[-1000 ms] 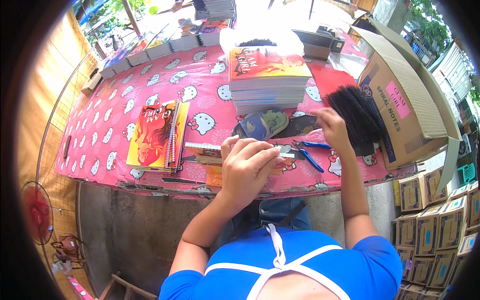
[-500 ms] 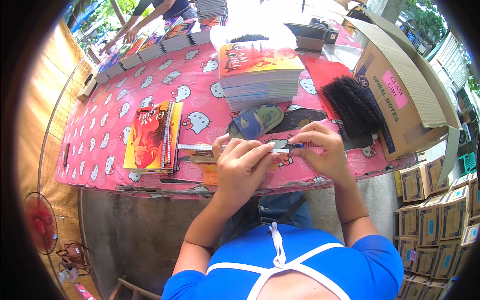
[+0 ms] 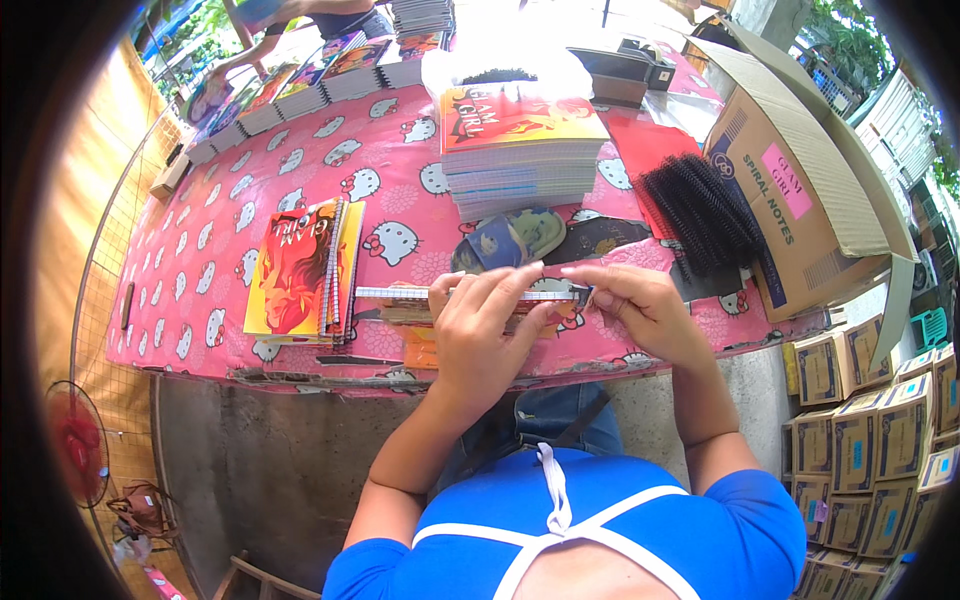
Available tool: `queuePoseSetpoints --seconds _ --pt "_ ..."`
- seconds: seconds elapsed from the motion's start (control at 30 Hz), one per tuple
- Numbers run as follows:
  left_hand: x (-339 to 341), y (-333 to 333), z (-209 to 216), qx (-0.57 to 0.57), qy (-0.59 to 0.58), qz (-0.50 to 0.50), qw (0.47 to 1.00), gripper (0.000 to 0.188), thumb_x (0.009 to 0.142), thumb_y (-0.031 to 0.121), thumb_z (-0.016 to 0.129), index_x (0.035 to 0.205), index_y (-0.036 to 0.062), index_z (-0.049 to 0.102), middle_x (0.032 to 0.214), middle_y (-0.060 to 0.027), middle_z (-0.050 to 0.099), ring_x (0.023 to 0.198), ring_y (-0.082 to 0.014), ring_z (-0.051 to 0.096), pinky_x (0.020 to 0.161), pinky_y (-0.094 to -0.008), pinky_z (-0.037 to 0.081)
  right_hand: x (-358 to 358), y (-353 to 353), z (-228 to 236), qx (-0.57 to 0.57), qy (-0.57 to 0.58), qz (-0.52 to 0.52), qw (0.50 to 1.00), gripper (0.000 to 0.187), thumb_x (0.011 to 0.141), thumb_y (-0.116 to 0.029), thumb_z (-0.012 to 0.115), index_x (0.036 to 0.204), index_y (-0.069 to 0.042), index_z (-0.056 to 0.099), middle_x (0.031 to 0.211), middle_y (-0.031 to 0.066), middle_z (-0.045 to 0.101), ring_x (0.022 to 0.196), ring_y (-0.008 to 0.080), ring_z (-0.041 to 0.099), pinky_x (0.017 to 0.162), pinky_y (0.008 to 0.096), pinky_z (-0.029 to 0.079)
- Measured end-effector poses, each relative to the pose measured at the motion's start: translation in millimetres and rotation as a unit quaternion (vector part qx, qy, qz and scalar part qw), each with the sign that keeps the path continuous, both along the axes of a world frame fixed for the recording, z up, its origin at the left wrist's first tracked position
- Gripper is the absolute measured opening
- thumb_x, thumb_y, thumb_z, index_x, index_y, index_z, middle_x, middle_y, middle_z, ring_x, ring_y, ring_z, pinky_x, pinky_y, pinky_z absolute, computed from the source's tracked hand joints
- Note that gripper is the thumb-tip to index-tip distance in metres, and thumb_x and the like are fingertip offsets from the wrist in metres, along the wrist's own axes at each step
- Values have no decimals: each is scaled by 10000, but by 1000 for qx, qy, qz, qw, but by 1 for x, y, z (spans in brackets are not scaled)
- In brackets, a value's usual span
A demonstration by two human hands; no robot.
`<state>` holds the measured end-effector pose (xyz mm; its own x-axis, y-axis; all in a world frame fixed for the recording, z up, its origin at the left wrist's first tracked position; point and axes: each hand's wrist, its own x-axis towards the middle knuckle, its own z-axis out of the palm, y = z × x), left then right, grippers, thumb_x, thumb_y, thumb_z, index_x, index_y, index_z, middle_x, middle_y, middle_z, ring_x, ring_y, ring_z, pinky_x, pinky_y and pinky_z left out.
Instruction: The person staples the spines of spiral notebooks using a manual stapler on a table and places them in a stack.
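A notebook (image 3: 395, 294) stands edge-on near the table's front, its white punched edge running left to right. My left hand (image 3: 478, 328) grips it, fingers over the top edge and thumb on the near side. At the notebook's right end is my right hand (image 3: 645, 312), thumb and fingers closed together by a small dark piece at the corner; what they pinch is too small to make out. Just beyond lies a blue-green camouflage slipper (image 3: 510, 240). Left of my hands, several spiral notebooks (image 3: 290, 275) with red-yellow covers lie stacked.
A tall stack of unbound notebooks (image 3: 525, 165) stands mid-table. To the right, black plastic spiral coils (image 3: 700, 215) lie against an open cardboard box (image 3: 800, 190). More notebooks (image 3: 300, 95) line the far left, where another person's arm (image 3: 240, 60) reaches. Cartons (image 3: 860, 440) are piled at lower right.
My right hand has shifted slightly, its fingers now closer to the notebook's end. My left fingers have straightened along the edge. The other person has lifted a notebook at the far left.
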<state>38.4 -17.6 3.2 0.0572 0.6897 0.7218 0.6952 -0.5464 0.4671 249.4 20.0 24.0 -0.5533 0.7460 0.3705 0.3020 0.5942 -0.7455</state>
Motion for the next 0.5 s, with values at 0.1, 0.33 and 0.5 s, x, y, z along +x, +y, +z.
queuePoseSetpoints --seconds 0.1,0.33,0.5 --pt "-1 -2 6 -27 0 11 1000 281 699 161 807 959 96 721 1019 -42 675 928 -187 620 902 -359 384 -7 -6 -6 34 5 -32 999 278 833 -26 648 1101 -3 578 838 117 591 737 261 614 626 358 476" --pt "-8 -6 0 25 52 27 998 188 715 184 788 869 117 705 941 7 662 869 -177 612 914 -406 339 -16 -3 0 96 -69 -35 992 162 876 -165 643 927 -13 616 784 132 614 717 295 637 632 366 497" --pt "-8 -6 -6 40 30 -5 999 206 706 220 801 873 137 715 843 37 662 835 -157 608 915 -405 333 -16 99 -13 155 -179 13 971 225 865 -168 615 1044 -32 626 905 178 655 840 361 652 726 433 510"
